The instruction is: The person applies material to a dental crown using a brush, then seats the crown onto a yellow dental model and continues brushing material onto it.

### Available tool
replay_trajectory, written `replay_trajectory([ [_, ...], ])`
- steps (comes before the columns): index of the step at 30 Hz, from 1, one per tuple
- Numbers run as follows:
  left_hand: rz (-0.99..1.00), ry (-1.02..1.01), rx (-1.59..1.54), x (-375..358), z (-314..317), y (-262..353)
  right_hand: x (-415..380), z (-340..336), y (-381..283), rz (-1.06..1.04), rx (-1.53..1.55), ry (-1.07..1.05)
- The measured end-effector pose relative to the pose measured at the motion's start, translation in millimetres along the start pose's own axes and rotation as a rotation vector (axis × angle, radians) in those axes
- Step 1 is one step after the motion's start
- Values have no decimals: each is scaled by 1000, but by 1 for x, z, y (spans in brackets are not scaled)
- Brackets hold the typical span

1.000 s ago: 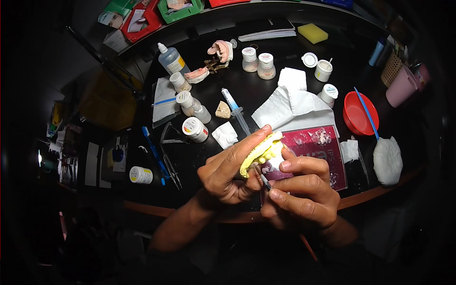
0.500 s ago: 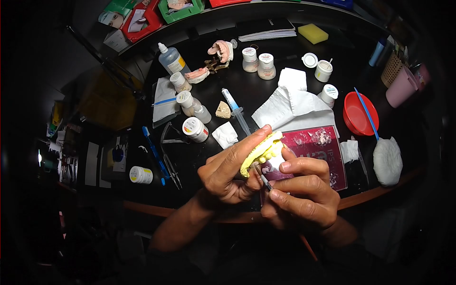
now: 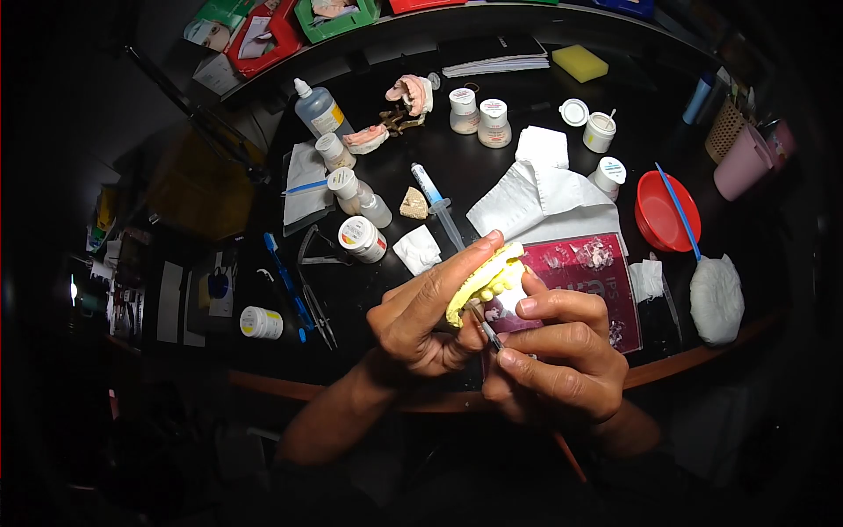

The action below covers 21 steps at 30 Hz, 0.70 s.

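My left hand is closed round a yellow dental model, its row of teeth turned toward my right hand. Between the thumb and fingers of my right hand is a thin brush, its tip up against the lower edge of the model; the exact contact point is too small to make out. A reddish handle end shows below that hand. Under both hands lies a dark red mixing slab smeared with white material, with white tissue behind it.
A syringe, lidded jars and a squeeze bottle stand to the left and behind. A pink-gummed denture model sits farther back. On the right are a red bowl and a white pad. Tweezers lie at left.
Both hands stay nearly still, with the brush tip held at the model. Only a very slight shift of the whole view shows.
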<state>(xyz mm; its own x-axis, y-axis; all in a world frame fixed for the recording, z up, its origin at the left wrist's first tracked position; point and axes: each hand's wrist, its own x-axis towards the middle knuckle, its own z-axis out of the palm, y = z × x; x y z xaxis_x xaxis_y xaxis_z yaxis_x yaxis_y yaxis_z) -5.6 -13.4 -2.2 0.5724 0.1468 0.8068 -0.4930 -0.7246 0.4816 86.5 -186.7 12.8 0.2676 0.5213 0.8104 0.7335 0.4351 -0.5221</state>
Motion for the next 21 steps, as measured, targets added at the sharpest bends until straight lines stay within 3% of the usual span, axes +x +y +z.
replay_trajectory([
  [21, -17, -35, 37, 3, -2, 5, 0, 2, 1, -4, 2, 15],
])
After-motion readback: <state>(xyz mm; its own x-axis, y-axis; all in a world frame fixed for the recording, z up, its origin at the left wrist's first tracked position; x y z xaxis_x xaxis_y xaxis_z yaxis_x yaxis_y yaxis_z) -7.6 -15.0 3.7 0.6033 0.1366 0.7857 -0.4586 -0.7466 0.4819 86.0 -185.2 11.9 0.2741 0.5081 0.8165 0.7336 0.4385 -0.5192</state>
